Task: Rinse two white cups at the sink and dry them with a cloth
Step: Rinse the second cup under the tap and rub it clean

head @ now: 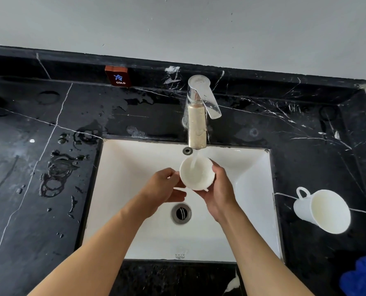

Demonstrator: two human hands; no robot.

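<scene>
I have one white cup point(197, 174) held over the white sink point(135, 159), mouth tipped up toward the chrome tap point(198, 116), and a stream of water point(194, 160) runs from the spout straight into it. My right hand point(218, 195) cradles the cup from below and from the right side, its grip wrapped around the cup's wall with the fingers point(215, 165) curling over the far rim. My left hand point(165, 189) sits at the cup's left edge, its grip loosely curled with the fingertips just touching the wall; it is steadying the cup rather than clamping it, and I cannot tell how firm that contact is. Both bare forearms reach in from the bottom of the view.

The drain point(181, 213) lies in the basin floor below and between my hands. The second white cup point(322, 210) rests on the black marble surface point(49, 129) to the right of the sink, well apart from my hands, handle toward the back and mouth tilted toward me. A blue cloth point(363, 278) is bunched at the lower right corner of the surface, near that cup but not touching it. Puddles and drops of water are scattered on the surface left of the sink, and a small brown sign reading COLD point(118, 76) stands against the back ledge
</scene>
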